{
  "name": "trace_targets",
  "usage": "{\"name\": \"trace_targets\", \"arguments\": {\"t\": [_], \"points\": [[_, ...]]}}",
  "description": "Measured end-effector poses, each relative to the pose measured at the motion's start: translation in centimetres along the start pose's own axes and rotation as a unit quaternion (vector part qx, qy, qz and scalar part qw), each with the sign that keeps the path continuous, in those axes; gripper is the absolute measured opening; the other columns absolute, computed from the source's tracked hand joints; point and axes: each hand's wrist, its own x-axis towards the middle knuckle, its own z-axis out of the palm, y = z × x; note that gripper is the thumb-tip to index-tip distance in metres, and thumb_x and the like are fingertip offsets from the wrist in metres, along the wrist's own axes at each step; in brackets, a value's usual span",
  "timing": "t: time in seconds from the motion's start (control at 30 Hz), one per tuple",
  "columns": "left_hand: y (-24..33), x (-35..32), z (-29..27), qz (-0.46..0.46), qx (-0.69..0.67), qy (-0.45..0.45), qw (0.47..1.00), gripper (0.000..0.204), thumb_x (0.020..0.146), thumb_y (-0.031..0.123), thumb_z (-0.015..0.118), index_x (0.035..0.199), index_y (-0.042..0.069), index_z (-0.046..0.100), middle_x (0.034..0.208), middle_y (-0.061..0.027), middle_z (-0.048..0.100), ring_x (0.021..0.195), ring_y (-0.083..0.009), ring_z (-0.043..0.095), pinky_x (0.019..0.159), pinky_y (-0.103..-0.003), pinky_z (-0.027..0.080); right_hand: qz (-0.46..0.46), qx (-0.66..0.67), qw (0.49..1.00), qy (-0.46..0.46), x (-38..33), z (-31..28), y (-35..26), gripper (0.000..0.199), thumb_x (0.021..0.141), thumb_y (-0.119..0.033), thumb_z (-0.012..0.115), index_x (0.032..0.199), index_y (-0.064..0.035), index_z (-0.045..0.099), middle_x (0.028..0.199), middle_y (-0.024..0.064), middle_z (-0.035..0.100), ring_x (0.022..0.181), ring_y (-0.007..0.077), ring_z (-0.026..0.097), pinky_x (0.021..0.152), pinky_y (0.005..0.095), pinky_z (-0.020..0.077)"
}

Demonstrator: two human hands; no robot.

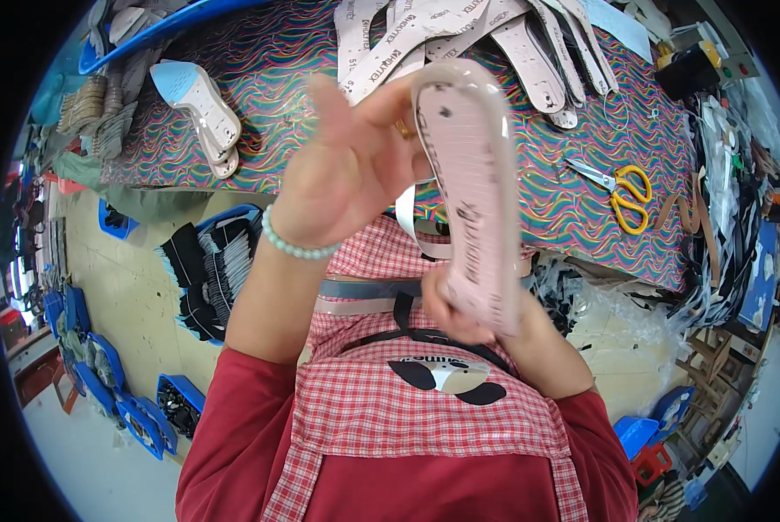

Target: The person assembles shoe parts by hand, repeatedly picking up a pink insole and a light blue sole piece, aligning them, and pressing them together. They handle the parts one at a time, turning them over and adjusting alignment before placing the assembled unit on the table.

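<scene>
A pinkish shoe insole (473,191) with a glossy rim stands upright in front of me, its wide end up, blurred by motion. My right hand (460,317) is closed around its narrow lower end. Against the insole's upper left edge, my left hand (346,165) is spread, palm showing and thumb stretched away; some fingertips are hidden behind the insole. A pale thin strip (405,213) loops down beside the insole, below my left fingers. Where its ends go is hidden.
A patterned cloth covers the table (547,209). Yellow-handled scissors (621,191) lie at right. Several insoles (529,65) are heaped at the back, and a small stack of insoles (203,113) lies at left. Blue trays (181,404) and black bundled pieces (211,274) sit on the floor.
</scene>
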Motion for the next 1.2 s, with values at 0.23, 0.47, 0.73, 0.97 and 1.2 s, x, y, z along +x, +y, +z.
{"name": "trace_targets", "arguments": {"t": [0.23, 0.47, 0.73, 0.97, 1.2], "points": [[-0.6, -0.1, -0.5, 0.171, 0.365, 0.132, 0.906, 0.036, 0.101, 0.027, 0.041, 0.088, -0.001, 0.059, 0.076, -0.0038, 0.059, 0.067, -0.0090, 0.054, 0.061, -0.024, 0.044, -0.140, -0.048, 0.986, 0.078, 1.9, 0.3, -6.2, 0.040, 0.099, -0.037, 0.044, 0.100, 0.0008, 0.058, 0.084, 0.0042, 0.062, 0.080, 0.0126, 0.059, 0.075, 0.0270, 0.0485], [0.2, 1.5, -1.5, 0.295, 0.518, 0.174, 0.784, 0.033, 0.098, 0.020, 0.048, 0.072, 0.000, 0.054, 0.058, -0.0012, 0.041, 0.052, -0.0100, 0.037, 0.049, -0.026, 0.034, -0.240, -0.089, 0.961, 0.105, 2.0, 3.2, -4.7, 0.032, 0.102, -0.025, 0.038, 0.111, 0.0026, 0.052, 0.088, 0.0054, 0.060, 0.084, 0.0103, 0.053, 0.076, 0.0255, 0.0437], [-5.5, -4.7, -0.9, 0.074, 0.368, -0.038, 0.926, 0.045, 0.098, 0.018, 0.046, 0.136, -0.005, 0.039, 0.133, -0.0155, 0.049, 0.119, -0.0237, 0.050, 0.100, -0.034, 0.042, -0.329, -0.316, 0.864, 0.212, -0.7, 1.4, -6.7, 0.023, 0.096, -0.013, 0.048, 0.111, 0.0016, 0.056, 0.094, 0.0128, 0.063, 0.082, 0.0224, 0.063, 0.073, 0.0309, 0.0484], [1.7, -7.0, -0.8, -0.093, 0.271, -0.135, 0.948, 0.073, 0.083, 0.014, 0.069, 0.143, -0.001, 0.031, 0.139, -0.0150, 0.045, 0.126, -0.0203, 0.046, 0.101, -0.034, 0.040, -0.418, -0.664, 0.617, -0.056, -1.1, 1.9, -11.8, 0.027, 0.081, -0.011, 0.062, 0.107, -0.0069, 0.065, 0.105, 0.0085, 0.063, 0.103, 0.0292, 0.059, 0.097, 0.0430, 0.0397], [10.8, -5.6, -20.2, 0.074, 0.857, 0.237, 0.451, 0.048, 0.090, 0.022, 0.057, 0.134, 0.006, 0.048, 0.136, -0.0220, 0.046, 0.120, -0.0358, 0.050, 0.096, -0.039, 0.042, -0.160, -0.487, 0.791, 0.334, 1.9, -4.7, -10.7, 0.026, 0.089, -0.029, 0.061, 0.094, -0.0048, 0.069, 0.091, 0.0147, 0.067, 0.080, 0.0307, 0.064, 0.076, 0.0394, 0.0492]]}}
